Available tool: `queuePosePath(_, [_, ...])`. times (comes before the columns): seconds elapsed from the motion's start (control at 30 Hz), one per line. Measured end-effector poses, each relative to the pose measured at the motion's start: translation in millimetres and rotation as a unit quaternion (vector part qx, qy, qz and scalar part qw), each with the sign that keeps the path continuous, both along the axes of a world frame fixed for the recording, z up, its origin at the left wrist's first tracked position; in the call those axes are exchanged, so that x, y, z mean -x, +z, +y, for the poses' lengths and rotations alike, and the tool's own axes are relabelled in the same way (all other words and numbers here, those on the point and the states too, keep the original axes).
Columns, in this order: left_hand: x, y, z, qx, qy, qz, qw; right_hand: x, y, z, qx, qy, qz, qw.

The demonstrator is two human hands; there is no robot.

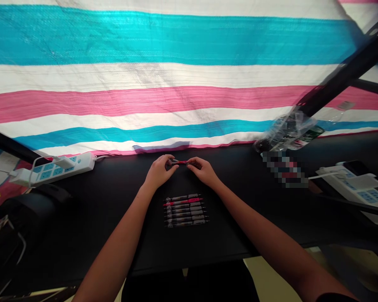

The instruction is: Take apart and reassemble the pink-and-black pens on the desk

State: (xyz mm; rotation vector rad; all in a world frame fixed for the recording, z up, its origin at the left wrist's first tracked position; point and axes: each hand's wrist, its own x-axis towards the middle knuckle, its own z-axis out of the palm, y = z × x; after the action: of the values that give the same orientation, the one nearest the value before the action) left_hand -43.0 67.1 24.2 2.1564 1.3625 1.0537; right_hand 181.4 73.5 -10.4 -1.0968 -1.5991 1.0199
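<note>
Near the back of the black table, my left hand (160, 171) and my right hand (204, 170) pinch the two ends of a small bundle of pens (180, 162), with red and dark parts showing between the fingers. My fingertips hide its ends. Nearer to me, between my forearms, several pens (185, 212) lie side by side in a neat row, running left to right. One of them is red (189, 201); the others have grey and clear barrels.
A white power strip (85, 162) with plugs lies at the back left, another (353, 184) at the right. Plastic bottles (305, 136) and a pixelated item (285, 168) stand at the back right. A striped sheet (176, 100) hangs behind the table (233, 235).
</note>
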Motion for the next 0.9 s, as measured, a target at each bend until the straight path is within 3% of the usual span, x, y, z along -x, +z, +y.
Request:
queuePosePath(0.17, [2,-4.4,6,0.048,-0.008,-0.160,0.986,0,-0.3,0,0.009,0.001,0.019,1.000])
queuePosePath(0.43, [2,-4.9,10,0.098,-0.007,-0.230,0.968,3,3.1,-3,0.011,0.009,0.017,1.000])
queuePosePath(0.77, [11,-3.2,15,0.265,-0.024,-0.469,0.842,2,6.8,-5,0.039,0.029,0.022,0.999])
queuePosePath(0.9, [10,-2.8,14,0.287,-0.024,-0.480,0.828,2,6.2,-4,0.025,0.026,0.023,0.999])
